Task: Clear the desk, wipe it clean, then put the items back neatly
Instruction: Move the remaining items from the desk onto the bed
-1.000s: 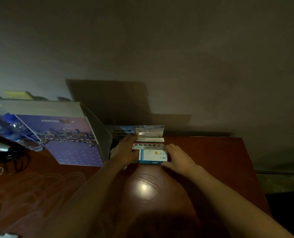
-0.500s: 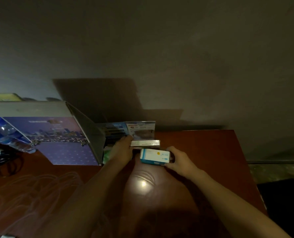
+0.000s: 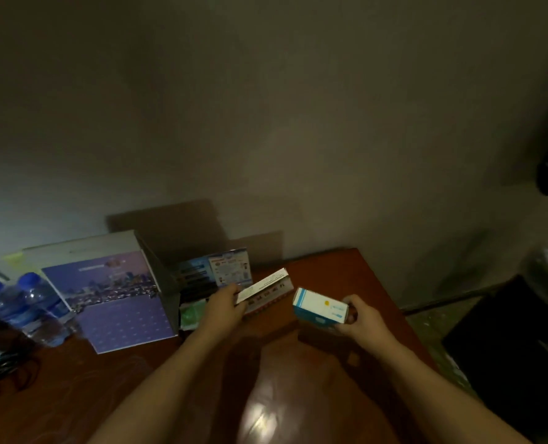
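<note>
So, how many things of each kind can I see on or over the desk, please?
Water bottles: 2
Small boxes held in the hands: 2, white-and-red box in left hand, blue-and-white box in right hand
Large purple box: 1
Upright printed leaflet: 1
Total: 6

Over the reddish-brown surface (image 3: pixel 346 277), the left hand (image 3: pixel 224 304) grips one end of a long white carton (image 3: pixel 266 291) held tilted, while the right hand (image 3: pixel 360 318) holds a blue-and-white box (image 3: pixel 319 307) apart from it, just to its right. Against the wall at the left stand a large purple-fronted box (image 3: pixel 115 293), two blue-capped water bottles (image 3: pixel 19 307) and an upright printed pack (image 3: pixel 231 267).
</note>
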`<state>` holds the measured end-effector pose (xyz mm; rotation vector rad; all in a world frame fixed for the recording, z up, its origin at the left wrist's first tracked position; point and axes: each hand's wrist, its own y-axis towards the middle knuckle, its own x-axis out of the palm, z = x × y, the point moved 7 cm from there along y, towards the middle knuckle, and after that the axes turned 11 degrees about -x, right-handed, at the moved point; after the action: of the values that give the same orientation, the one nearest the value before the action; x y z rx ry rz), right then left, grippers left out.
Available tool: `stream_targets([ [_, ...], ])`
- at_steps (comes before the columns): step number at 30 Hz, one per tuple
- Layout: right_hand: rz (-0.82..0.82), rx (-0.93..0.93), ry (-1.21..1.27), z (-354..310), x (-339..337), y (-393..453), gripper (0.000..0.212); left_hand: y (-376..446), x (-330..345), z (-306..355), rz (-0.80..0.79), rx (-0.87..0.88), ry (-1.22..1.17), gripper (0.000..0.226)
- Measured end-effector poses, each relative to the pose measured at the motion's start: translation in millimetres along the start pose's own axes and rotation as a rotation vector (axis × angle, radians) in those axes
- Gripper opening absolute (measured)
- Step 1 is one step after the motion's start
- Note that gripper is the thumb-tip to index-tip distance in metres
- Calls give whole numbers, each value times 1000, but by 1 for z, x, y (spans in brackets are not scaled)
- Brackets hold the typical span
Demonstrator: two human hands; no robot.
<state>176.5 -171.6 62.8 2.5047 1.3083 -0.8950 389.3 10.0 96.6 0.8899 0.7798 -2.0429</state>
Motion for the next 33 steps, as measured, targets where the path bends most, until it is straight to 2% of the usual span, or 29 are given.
stream_targets([
  [5, 225, 182, 43, 33, -27, -108, 41, -62, 17, 19, -62, 138, 68, 20],
  [11, 358, 281, -48, 64, -54, -246, 46, -135, 68, 45, -213, 252, 55, 19],
  [15, 490, 349, -32, 85, -81, -339, 45, -193, 114, 96, -339, 387, 64, 17],
  [20, 735, 437, 55, 106, -117, -463, 40, -283, 172, 177, -497, 543, 69, 13],
  [24, 931, 544, 95, 130, -144, -585, 45, -382, 230, 240, -683, 625, 61, 17],
  [27, 1097, 645, 162, 155, -157, -687, 52, -479, 273, 282, -712, 785, 130, 20],
  [33, 1362, 806, 163, 183, -158, -907, 51, -686, 370, 334, -806, 1031, 250, 22],
])
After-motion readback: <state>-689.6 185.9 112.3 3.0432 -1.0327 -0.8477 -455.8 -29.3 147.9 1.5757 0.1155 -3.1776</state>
